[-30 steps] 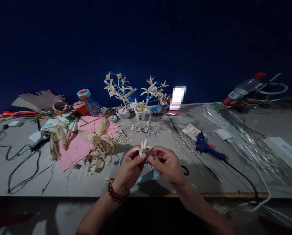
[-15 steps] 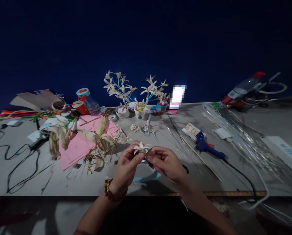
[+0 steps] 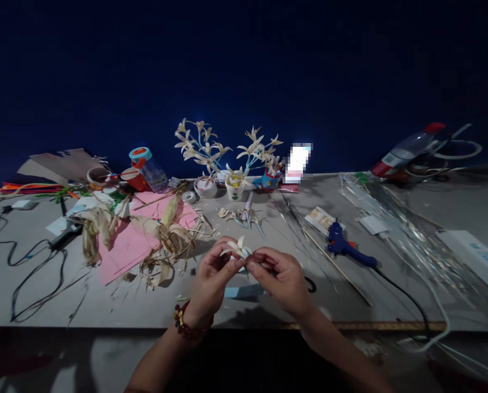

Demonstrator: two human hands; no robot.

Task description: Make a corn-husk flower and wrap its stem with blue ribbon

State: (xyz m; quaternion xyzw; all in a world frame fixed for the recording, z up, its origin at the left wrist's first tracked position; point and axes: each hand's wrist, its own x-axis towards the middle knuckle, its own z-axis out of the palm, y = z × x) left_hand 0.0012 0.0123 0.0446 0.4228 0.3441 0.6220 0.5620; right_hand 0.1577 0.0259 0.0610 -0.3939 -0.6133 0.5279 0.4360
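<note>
A pale cream handmade flower (image 3: pixel 238 250) with narrow pointed petals is held between my two hands over the front of the table. My left hand (image 3: pixel 215 273), with a beaded bracelet at the wrist, pinches the flower near its base. From the other side my right hand (image 3: pixel 279 275) is closed with thumb and fingertips at the flower's stem, most of which the fingers hide. A light blue strip (image 3: pixel 244 292) lies on the table just below the hands. Beyond them, several small flowers with blue stems (image 3: pixel 248 218) lie flat.
At the back stands a white cup (image 3: pixel 234 188) with branches of cream flowers. Dried husks (image 3: pixel 174 240) and pink paper (image 3: pixel 125 254) cover the left. To the right lie a blue glue gun (image 3: pixel 346 245), thin wires, a power strip (image 3: pixel 473 254) and a tilted bottle (image 3: pixel 408 150).
The flower has turned in my fingers, its petals now tilted more to the left. My hands have stayed in nearly the same place.
</note>
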